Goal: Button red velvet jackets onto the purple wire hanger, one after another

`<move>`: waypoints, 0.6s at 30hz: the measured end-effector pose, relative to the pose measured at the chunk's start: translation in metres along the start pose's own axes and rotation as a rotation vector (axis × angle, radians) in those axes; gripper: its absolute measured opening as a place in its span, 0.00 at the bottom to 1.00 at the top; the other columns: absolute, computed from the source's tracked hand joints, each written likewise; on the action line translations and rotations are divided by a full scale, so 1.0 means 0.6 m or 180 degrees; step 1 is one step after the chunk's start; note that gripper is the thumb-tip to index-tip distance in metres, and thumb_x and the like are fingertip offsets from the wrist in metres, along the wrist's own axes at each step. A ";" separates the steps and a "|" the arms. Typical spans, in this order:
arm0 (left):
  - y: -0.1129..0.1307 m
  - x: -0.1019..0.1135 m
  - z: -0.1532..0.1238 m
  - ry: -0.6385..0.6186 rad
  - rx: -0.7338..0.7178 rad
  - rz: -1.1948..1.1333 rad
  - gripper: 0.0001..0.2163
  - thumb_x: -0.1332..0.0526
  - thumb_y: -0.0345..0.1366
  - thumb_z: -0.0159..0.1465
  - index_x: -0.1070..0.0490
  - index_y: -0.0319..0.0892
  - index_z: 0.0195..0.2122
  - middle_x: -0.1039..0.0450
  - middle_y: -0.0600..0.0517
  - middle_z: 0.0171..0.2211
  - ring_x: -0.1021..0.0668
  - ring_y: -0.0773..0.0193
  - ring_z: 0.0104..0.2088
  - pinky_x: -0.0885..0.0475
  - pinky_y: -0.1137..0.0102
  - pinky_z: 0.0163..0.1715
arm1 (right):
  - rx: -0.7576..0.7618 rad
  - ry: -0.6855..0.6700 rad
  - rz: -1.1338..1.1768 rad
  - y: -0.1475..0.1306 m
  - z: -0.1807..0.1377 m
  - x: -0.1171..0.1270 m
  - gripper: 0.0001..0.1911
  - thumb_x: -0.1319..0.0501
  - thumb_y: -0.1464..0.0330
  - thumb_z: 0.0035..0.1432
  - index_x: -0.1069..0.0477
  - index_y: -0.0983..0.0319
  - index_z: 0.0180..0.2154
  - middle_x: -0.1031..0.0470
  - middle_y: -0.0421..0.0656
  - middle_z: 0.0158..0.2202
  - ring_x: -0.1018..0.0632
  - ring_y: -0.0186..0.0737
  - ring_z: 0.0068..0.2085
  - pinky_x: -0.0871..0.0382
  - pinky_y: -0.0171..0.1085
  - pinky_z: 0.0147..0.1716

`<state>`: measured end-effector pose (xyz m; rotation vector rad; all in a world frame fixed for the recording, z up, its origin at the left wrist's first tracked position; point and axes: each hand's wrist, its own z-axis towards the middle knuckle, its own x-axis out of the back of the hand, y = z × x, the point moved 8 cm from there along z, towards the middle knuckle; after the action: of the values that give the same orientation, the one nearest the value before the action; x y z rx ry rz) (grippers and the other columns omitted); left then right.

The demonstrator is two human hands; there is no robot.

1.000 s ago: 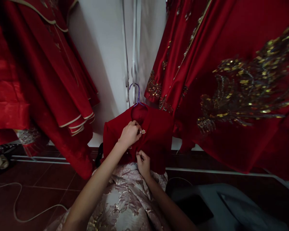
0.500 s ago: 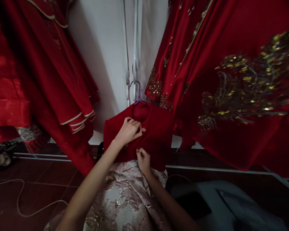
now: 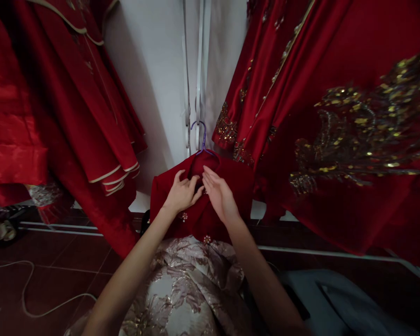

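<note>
A small dark red jacket (image 3: 238, 186) hangs on a purple hanger (image 3: 202, 136) against the white wall, above a pale gold brocade skirt (image 3: 185, 289). My left hand (image 3: 182, 192) presses on the jacket's front just below the collar, fingers bent into the cloth. Close beside it my right hand (image 3: 220, 193) lies on the jacket with its fingers stretched towards the collar. A jewelled button (image 3: 184, 216) shows below my left wrist and another (image 3: 206, 239) at the hem.
Red satin gowns (image 3: 66, 107) hang at the left, and a red gown with gold sequin embroidery (image 3: 353, 130) at the right. White cable (image 3: 28, 289) loops on the dark tiled floor. A grey case (image 3: 339, 303) sits at the lower right.
My right hand has risen from the jacket's lower front to the collar area beside my left hand. The lower buttons are now uncovered.
</note>
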<state>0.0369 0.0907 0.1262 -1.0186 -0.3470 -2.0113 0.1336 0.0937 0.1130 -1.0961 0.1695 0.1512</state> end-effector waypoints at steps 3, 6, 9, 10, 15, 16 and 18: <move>-0.038 0.000 -0.017 0.0302 0.0657 0.0154 0.19 0.52 0.31 0.63 0.44 0.37 0.56 0.33 0.40 0.49 0.29 0.56 0.47 0.52 0.52 0.58 | -0.0428 0.0156 -0.0277 0.041 0.027 -0.004 0.30 0.47 0.52 0.53 0.40 0.60 0.54 0.36 0.47 0.55 0.37 0.45 0.58 0.40 0.44 0.53; -0.085 -0.003 -0.045 0.0607 0.1207 0.0249 0.22 0.51 0.29 0.61 0.46 0.38 0.57 0.40 0.38 0.54 0.38 0.52 0.57 0.58 0.47 0.59 | -0.0270 0.0785 -0.1230 0.070 0.026 0.032 0.44 0.41 0.48 0.47 0.48 0.67 0.58 0.45 0.56 0.59 0.47 0.53 0.62 0.50 0.51 0.58; -0.128 -0.006 -0.064 0.0803 0.1428 0.0151 0.23 0.50 0.29 0.59 0.48 0.35 0.57 0.44 0.36 0.56 0.46 0.49 0.61 0.60 0.45 0.59 | 0.0279 0.1314 -0.2301 0.059 0.022 0.071 0.49 0.41 0.46 0.46 0.51 0.74 0.58 0.49 0.66 0.59 0.48 0.60 0.61 0.54 0.55 0.57; -0.142 -0.007 -0.068 0.0841 0.1476 0.0085 0.23 0.49 0.29 0.59 0.48 0.33 0.57 0.45 0.35 0.56 0.46 0.49 0.62 0.57 0.46 0.59 | 0.0366 0.1389 -0.2591 0.055 0.024 0.082 0.48 0.42 0.46 0.47 0.50 0.76 0.57 0.47 0.68 0.58 0.46 0.61 0.60 0.52 0.55 0.55; -0.224 -0.007 -0.093 0.0781 0.2381 -0.0409 0.22 0.48 0.32 0.58 0.44 0.37 0.55 0.34 0.37 0.49 0.27 0.50 0.47 0.32 0.56 0.45 | 0.0324 0.1396 -0.3519 0.032 0.061 0.145 0.39 0.46 0.46 0.50 0.36 0.76 0.47 0.33 0.68 0.45 0.32 0.60 0.49 0.41 0.52 0.47; -0.239 -0.007 -0.098 0.0711 0.2611 -0.0492 0.21 0.48 0.33 0.58 0.42 0.39 0.54 0.30 0.39 0.44 0.25 0.51 0.42 0.31 0.57 0.42 | 0.0368 0.1327 -0.3672 0.022 0.070 0.156 0.37 0.46 0.46 0.50 0.34 0.75 0.44 0.30 0.66 0.42 0.30 0.58 0.46 0.40 0.51 0.45; -0.260 -0.005 -0.103 0.0652 0.2807 -0.0794 0.22 0.47 0.33 0.58 0.41 0.42 0.54 0.26 0.45 0.35 0.23 0.53 0.38 0.30 0.58 0.40 | 0.0471 0.1076 -0.3919 -0.003 0.088 0.176 0.33 0.44 0.45 0.48 0.29 0.70 0.36 0.26 0.60 0.35 0.27 0.54 0.40 0.38 0.47 0.41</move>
<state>-0.1167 0.1536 0.1032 -0.2189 -1.1595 -1.8351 0.2405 0.1437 0.1159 -0.9099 -0.2093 -1.1320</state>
